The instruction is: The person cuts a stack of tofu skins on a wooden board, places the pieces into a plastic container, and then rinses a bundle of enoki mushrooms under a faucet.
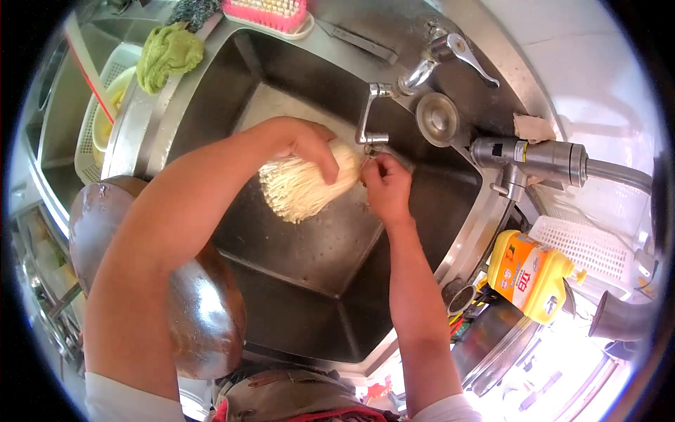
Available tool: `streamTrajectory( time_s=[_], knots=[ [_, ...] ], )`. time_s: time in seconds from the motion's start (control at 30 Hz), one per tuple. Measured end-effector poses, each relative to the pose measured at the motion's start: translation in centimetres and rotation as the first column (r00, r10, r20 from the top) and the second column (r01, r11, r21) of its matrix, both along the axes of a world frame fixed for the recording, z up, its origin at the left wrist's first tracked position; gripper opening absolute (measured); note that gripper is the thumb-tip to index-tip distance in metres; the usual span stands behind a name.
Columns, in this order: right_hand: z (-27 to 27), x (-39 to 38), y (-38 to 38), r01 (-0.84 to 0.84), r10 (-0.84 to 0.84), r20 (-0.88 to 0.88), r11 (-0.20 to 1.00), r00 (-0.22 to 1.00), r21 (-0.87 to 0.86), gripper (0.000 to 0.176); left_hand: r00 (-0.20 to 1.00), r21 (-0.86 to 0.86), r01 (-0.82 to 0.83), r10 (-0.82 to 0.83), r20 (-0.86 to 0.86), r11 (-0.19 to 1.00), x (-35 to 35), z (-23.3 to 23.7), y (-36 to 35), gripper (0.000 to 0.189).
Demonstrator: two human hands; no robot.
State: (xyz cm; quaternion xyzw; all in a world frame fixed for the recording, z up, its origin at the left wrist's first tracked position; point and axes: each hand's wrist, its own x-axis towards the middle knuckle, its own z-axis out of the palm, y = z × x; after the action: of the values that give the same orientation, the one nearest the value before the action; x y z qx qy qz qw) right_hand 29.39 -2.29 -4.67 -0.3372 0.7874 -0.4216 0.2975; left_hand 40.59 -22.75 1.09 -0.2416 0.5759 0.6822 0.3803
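A pale bunch of enoki mushrooms [301, 188] is held over the sink [309, 260], caps pointing toward the lower left. My left hand [313, 144] is wrapped round the bunch from above, thumb on its near side. At the bunch's right end, its root end, my right hand [387, 184] is closed in a pinch with the fingertips right at the stems. Just above that end is the spout of the folding tap [374, 116].
A metal wok [207, 309] leans at the sink's left edge. A green cloth [169, 56] and a pink brush [271, 13] lie along the rim. To the right stand a yellow detergent jug [531, 274] and a white basket [583, 246]. Another tap handle [471, 56] rises at the back.
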Motion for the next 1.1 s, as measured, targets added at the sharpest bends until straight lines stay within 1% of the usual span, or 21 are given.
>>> streamTrajectory(
  time_s=[0.07, 0.13, 0.17, 0.23, 0.27, 0.37, 0.43, 0.47, 0.53, 0.57, 0.63, 0.67, 0.73, 0.77, 0.83, 0.87, 0.93, 0.97, 1.03, 1.07, 1.1],
  knots=[
    [1.0, 0.2, -0.4, -0.011, 0.008, 0.055, 0.999, 0.998, 0.049, 0.020, 1.000, -0.082, 0.018, -0.018, -0.001, 0.996, -0.1, 0.1, 0.0, 0.059],
    [2.2, 1.2, -1.1, -0.068, 0.070, -0.030, 0.997, 0.997, 0.036, 0.021, 0.996, -0.156, 0.084, -0.084, 0.006, 0.984, -0.4, -0.4, 0.1, 0.060],
    [2.6, 1.4, -1.4, -0.095, 0.097, -0.077, 0.995, 0.992, 0.029, 0.021, 0.996, -0.126, 0.086, -0.089, -0.013, 0.988, -0.4, -1.1, 0.2, 0.061],
    [0.9, 0.9, -1.5, -0.071, 0.071, -0.002, 0.997, 0.997, -0.016, 0.021, 0.994, -0.075, 0.086, -0.090, -0.053, 0.993, -0.2, -2.0, 0.1, 0.062],
    [0.2, 0.7, -1.3, -0.058, 0.060, 0.038, 0.998, 0.997, -0.037, 0.022, 0.995, -0.099, 0.091, -0.096, -0.039, 0.991, -0.2, -2.2, 0.2, 0.063],
    [1.0, 0.0, -1.3, -0.022, 0.010, 0.193, 0.998, 0.981, 0.061, 0.019, 0.994, -0.163, 0.104, -0.106, -0.008, 0.981, -0.4, -1.5, 0.2, 0.064],
    [1.4, 0.1, -1.6, -0.097, 0.089, 0.123, 0.993, 0.988, 0.061, 0.023, 0.994, -0.190, 0.111, -0.114, -0.005, 0.976, -0.3, -0.6, 0.0, 0.064],
    [1.4, 0.2, -1.5, -0.131, 0.125, 0.089, 0.989, 0.988, 0.065, 0.025, 0.988, -0.197, 0.146, -0.152, -0.016, 0.970, -0.3, -1.1, 0.1, 0.064],
    [0.8, -0.1, -1.5, -0.129, 0.113, 0.205, 0.990, 0.972, 0.064, 0.028, 0.971, -0.215, 0.222, -0.235, -0.041, 0.951, -0.5, -2.4, 0.2, 0.064],
    [0.7, -0.4, -1.7, -0.127, 0.107, 0.260, 0.990, 0.960, 0.059, 0.029, 0.970, -0.195, 0.223, -0.237, -0.053, 0.955, -0.6, -2.8, 0.2, 0.064],
    [1.6, -0.5, -1.6, -0.083, 0.053, 0.268, 0.991, 0.962, 0.102, 0.030, 0.969, -0.156, 0.221, -0.235, -0.076, 0.963, -0.5, -2.9, 0.0, 0.064],
    [1.9, -0.5, -1.8, -0.067, 0.031, 0.274, 0.990, 0.961, 0.123, 0.031, 0.973, -0.190, 0.205, -0.222, -0.071, 0.960, -0.4, -2.6, -0.1, 0.064],
    [1.4, -0.2, -1.8, -0.111, 0.093, 0.190, 0.990, 0.977, 0.086, 0.027, 0.979, -0.248, 0.174, -0.195, -0.063, 0.953, -0.5, -2.4, 0.0, 0.065],
    [1.4, -0.1, -1.5, -0.130, 0.118, 0.146, 0.989, 0.982, 0.074, 0.025, 0.971, -0.290, 0.200, -0.229, -0.070, 0.936, -0.5, -2.8, 0.3, 0.066],
    [2.1, 0.1, -1.8, -0.108, 0.083, 0.146, 0.980, 0.986, 0.169, 0.025, 0.949, -0.381, 0.252, -0.305, -0.084, 0.889, -1.0, -3.3, 0.6, 0.067],
    [2.6, 0.1, -2.2, -0.098, 0.068, 0.144, 0.973, 0.987, 0.211, 0.025, 0.950, -0.336, 0.251, -0.297, -0.095, 0.908, -1.1, -3.2, 0.6, 0.068],
    [2.2, -0.1, -2.5, -0.040, 0.002, 0.178, 0.977, 0.984, 0.210, 0.029, 0.954, -0.248, 0.246, -0.280, -0.111, 0.937, -0.9, -2.8, 0.2, 0.069],
    [2.0, -0.2, -2.6, -0.013, -0.029, 0.196, 0.978, 0.980, 0.209, 0.030, 0.960, -0.286, 0.223, -0.260, -0.099, 0.932, -0.8, -2.4, 0.1, 0.068],
    [2.0, -0.3, -2.3, 0.008, -0.038, 0.312, 0.995, 0.949, 0.096, 0.029, 0.974, -0.354, 0.171, -0.211, -0.080, 0.920, -0.6, -1.9, 0.0, 0.067],
    [2.0, -0.3, -2.0, 0.022, -0.037, 0.368, 0.999, 0.929, 0.044, 0.029, 0.978, -0.304, 0.160, -0.192, -0.079, 0.939, -0.6, -2.5, -0.1, 0.066],
    [1.4, -0.1, -1.7, -0.036, 0.029, 0.288, 0.999, 0.957, 0.020, 0.027, 0.982, -0.253, 0.149, -0.174, -0.077, 0.956, -0.7, -3.4, -0.2, 0.066]
  ],
)
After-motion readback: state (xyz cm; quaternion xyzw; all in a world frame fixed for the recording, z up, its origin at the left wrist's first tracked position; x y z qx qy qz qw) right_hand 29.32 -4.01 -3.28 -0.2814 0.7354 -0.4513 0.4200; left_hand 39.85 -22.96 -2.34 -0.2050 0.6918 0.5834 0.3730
